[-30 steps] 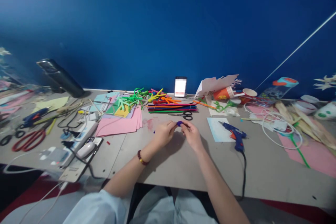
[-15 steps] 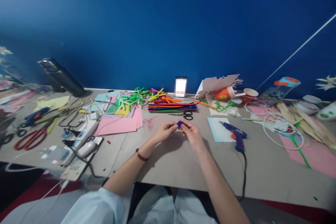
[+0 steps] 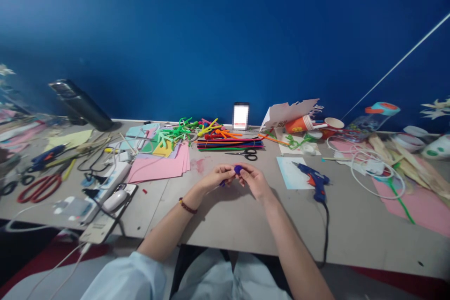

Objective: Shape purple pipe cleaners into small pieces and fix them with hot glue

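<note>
Over the middle of the table, my left hand (image 3: 222, 177) and my right hand (image 3: 253, 180) meet at the fingertips. Between them they pinch a purple pipe cleaner (image 3: 238, 169), bunched into a small wad, and a bit of purple pokes out beneath the left fingers. Its full shape is hidden by the fingers. Just beyond my hands lie black-handled scissors (image 3: 251, 154) and a bundle of coloured pipe cleaners (image 3: 230, 144).
To the right, a blue glue gun (image 3: 318, 183) rests partly on a light blue card (image 3: 288, 176). Pink paper (image 3: 154, 169), a power strip (image 3: 110, 187) and red-handled scissors (image 3: 40, 188) are on the left. A phone (image 3: 241, 116) stands against the wall, near paper cups (image 3: 298, 124).
The purple wad has shifted slightly left and turned in the fingers. A purple end now shows under my left hand. Both hands keep their pinch.
</note>
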Demonstrator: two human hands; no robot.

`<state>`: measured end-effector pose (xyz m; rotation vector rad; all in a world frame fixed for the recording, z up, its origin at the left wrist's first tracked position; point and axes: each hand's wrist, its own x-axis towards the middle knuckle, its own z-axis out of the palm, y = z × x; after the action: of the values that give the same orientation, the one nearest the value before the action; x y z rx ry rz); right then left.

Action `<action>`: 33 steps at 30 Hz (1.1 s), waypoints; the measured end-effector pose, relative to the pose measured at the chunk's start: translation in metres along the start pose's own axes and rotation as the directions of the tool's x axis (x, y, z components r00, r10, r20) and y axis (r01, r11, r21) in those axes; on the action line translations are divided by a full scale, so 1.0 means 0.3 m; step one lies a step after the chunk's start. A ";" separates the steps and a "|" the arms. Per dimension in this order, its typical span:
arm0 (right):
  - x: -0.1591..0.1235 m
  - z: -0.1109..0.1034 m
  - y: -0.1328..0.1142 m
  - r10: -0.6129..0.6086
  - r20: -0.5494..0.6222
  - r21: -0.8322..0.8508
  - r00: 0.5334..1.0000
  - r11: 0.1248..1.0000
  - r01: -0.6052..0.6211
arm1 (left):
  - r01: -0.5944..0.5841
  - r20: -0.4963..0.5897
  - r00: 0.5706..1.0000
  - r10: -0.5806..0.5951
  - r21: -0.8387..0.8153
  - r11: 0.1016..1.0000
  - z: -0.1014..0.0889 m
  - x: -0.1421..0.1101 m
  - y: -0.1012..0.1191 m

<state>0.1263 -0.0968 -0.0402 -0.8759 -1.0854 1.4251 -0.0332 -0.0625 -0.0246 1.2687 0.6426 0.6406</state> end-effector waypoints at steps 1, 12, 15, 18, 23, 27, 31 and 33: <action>-0.001 0.001 0.000 -0.011 0.002 -0.011 1.000 1.000 0.011 | 0.006 0.016 1.000 -0.006 -0.036 0.999 -0.001 -0.001 -0.005; -0.005 0.002 0.006 -0.117 -0.162 -0.235 0.980 0.969 0.077 | 0.033 0.038 0.999 -0.028 -0.137 0.990 0.012 0.003 -0.006; 0.000 -0.001 0.007 -0.120 -0.228 -0.244 0.966 0.968 0.063 | -0.051 -0.091 0.994 0.059 0.091 0.995 0.036 0.008 -0.001; 0.006 -0.005 0.011 -0.107 -0.261 -0.233 0.959 0.971 0.045 | -0.244 -0.274 0.890 0.364 0.389 0.888 0.057 0.010 -0.007; 0.012 -0.009 0.015 -0.114 -0.230 -0.212 0.966 0.975 0.065 | -0.411 -0.115 0.767 0.631 0.667 0.621 0.058 0.007 -0.018; 0.011 -0.016 0.011 -0.125 -0.166 -0.247 0.978 0.966 0.081 | -0.461 -0.085 0.734 0.674 0.666 0.587 0.041 0.011 -0.014; 0.011 -0.029 0.008 -0.150 -0.112 -0.321 0.982 0.941 0.108 | -0.484 -0.049 0.743 0.668 0.650 0.586 0.031 0.013 -0.014; 0.012 -0.032 0.008 -0.152 -0.103 -0.338 0.983 0.935 0.109 | -0.471 -0.061 0.757 0.650 0.639 0.608 0.032 0.012 -0.016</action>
<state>0.1342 -0.0919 -0.0454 -1.0966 -1.2823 1.0763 -0.0234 -0.0670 -0.0280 2.0400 0.7031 1.2470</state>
